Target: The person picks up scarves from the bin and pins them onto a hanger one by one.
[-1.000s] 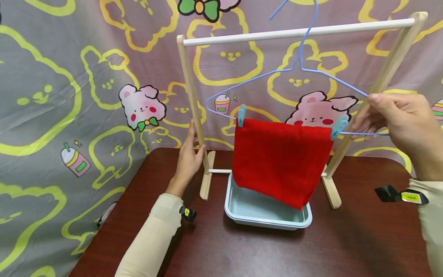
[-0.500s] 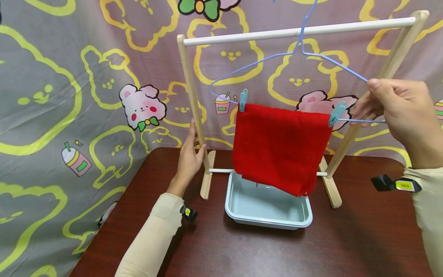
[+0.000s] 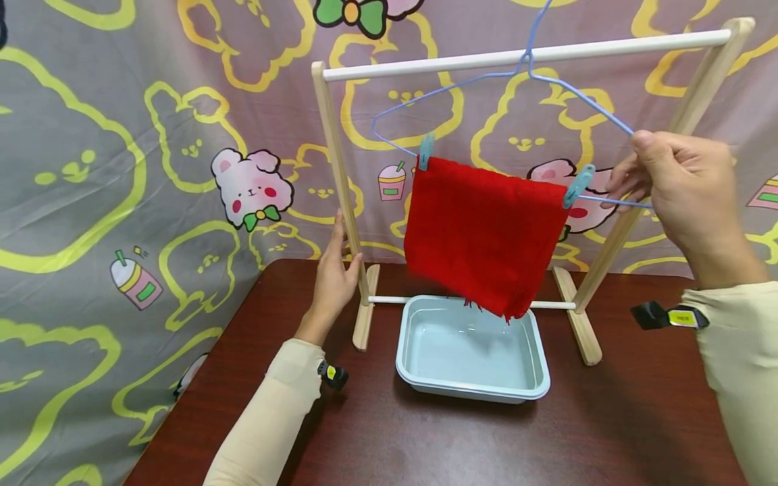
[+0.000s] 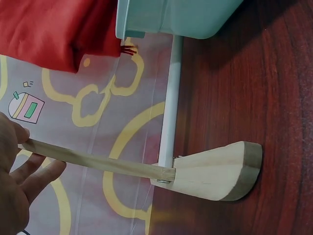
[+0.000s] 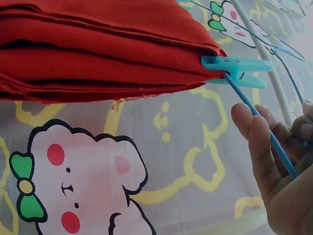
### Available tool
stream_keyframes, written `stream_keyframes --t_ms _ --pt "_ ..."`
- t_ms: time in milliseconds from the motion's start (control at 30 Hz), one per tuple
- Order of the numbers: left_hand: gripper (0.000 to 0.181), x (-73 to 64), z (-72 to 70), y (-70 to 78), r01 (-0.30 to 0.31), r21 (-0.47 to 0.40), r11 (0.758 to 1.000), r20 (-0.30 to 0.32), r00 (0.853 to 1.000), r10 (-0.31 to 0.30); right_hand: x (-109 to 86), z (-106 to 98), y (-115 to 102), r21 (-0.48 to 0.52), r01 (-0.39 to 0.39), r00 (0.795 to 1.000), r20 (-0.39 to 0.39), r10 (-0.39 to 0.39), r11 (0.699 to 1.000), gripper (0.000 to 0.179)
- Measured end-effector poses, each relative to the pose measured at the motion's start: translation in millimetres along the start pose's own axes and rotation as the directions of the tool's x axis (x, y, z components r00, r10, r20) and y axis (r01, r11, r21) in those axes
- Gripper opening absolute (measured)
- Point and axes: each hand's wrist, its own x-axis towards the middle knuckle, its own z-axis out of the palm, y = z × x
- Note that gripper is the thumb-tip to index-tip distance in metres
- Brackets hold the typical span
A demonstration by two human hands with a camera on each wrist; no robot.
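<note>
In the head view my right hand (image 3: 693, 182) grips one end of a blue wire hanger (image 3: 598, 111). Its neck overlaps the top bar of a wooden clothes rack (image 3: 437, 65), and its hook is cut off at the frame's top. Two light-blue clothespins (image 3: 580, 185) fasten a folded red cloth (image 3: 486, 233) to the hanger's lower wire, the cloth tilting down to the right. In the right wrist view my fingers wrap the wire beside one clothespin (image 5: 237, 68). My left hand (image 3: 333, 280) holds the rack's left post (image 4: 98, 161) low down, between thumb and fingers.
A light-blue plastic basin (image 3: 474, 388) sits on the dark wood table (image 3: 425, 445), in front of the rack's lower bar (image 3: 389, 300). The rack's wooden feet (image 3: 586, 337) stand at either side. A patterned curtain (image 3: 182, 202) hangs behind.
My right hand has raised the hanger and red cloth and shifted slightly left, uncovering more of the basin. The hanger's neck has risen to the top bar's height. My left hand stays put.
</note>
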Motion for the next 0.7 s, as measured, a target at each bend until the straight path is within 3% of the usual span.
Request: stream_keyframes --t_ms 167,367,600,700 --pt "0.089 1.1 0.4 0.9 -0.007 -0.002 1.0 -0.007 1.0 0.007 -1.4 2 5 -0.027 0.011 1.0 0.006 -0.011 1.0 0.04" --pt "0.089 0.7 -0.2 3.6 0.008 0.021 1.0 0.008 1.0 -0.008 -4.8 4 15 -0.151 0.01 1.0 0.014 -0.008 0.989 0.042" --pt "0.089 -0.3 0.8 3.3 0.011 0.006 1.0 0.004 1.0 -0.011 -6.2 14 25 -0.17 0.029 0.999 0.027 -0.025 0.985 0.042" --pt "0.089 -1.2 1.4 2.4 0.014 0.002 1.0 -0.001 1.0 -0.014 -8.4 18 30 -0.232 0.051 0.998 0.043 -0.042 0.971 0.045"
